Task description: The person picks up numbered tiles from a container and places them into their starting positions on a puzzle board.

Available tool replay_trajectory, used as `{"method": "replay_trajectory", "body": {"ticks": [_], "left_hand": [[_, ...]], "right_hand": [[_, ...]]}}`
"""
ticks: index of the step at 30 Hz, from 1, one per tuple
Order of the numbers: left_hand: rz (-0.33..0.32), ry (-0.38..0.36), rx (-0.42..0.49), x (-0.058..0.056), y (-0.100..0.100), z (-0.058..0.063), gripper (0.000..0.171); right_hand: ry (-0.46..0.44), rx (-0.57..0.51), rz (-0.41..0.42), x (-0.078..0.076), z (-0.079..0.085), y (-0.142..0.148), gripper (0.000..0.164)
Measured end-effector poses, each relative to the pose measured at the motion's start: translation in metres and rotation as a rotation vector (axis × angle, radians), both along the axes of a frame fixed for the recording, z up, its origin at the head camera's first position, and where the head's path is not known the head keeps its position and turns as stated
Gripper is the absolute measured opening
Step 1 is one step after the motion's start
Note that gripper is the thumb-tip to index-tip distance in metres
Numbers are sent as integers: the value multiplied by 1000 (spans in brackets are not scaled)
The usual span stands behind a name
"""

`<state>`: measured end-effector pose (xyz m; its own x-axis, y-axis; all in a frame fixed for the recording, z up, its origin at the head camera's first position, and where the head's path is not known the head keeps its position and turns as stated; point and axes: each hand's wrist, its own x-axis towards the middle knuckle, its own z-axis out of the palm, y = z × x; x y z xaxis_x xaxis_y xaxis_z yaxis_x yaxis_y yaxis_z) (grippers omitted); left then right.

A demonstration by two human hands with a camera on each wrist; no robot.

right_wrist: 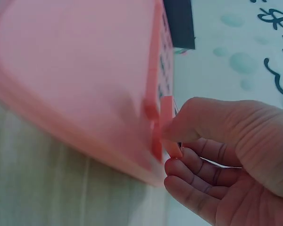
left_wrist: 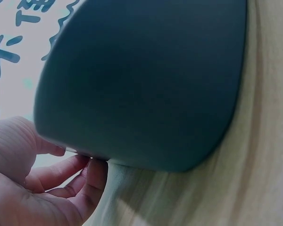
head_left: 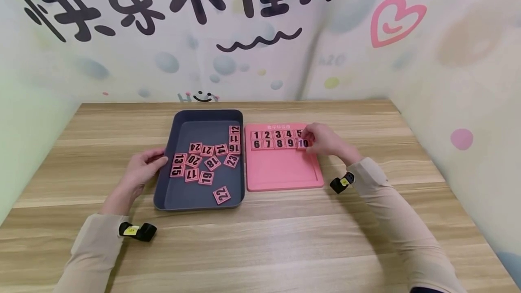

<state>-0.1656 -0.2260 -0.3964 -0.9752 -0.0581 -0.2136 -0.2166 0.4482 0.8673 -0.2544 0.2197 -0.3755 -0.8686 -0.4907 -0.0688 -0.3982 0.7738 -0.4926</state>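
Note:
My left hand [head_left: 141,170] holds the left edge of a dark grey tray [head_left: 183,197], thumb at the rim and fingers against the outer side in the left wrist view. Loose pink number tiles, among them 22 [head_left: 221,195] and 13 [head_left: 179,159], lie in the tray at various angles. Between thumb and fingers, my right hand [head_left: 325,140] pinches the number 10 tile [head_left: 303,144] at the right end of the second row on a pink board [head_left: 281,168]. In the right wrist view this tile [right_wrist: 167,113] stands slightly raised and tilted. Tiles 1 to 9 sit in two rows; fingers partly cover 5.
The tray and board stand side by side on a wood-grain table [head_left: 260,248]. Behind them rises a printed wall [head_left: 260,76], and a pale side wall [head_left: 464,94] borders the table on the right. Each wrist carries a small black camera.

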Motion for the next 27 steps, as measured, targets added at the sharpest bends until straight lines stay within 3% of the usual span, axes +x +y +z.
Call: {"method": "replay_trajectory", "body": {"ticks": [11,19,27], "left_hand": [[8,-9,2,2,-1,-1,47],[15,-2,2,2,-1,-1,47],[9,-6,-3,0,-1,-1,47]], "right_hand": [[30,77,10,-7,-2,-6,28],[69,70,-5,-9,-5,-9,15],[74,9,-20,-10,3,-20,21]]}}
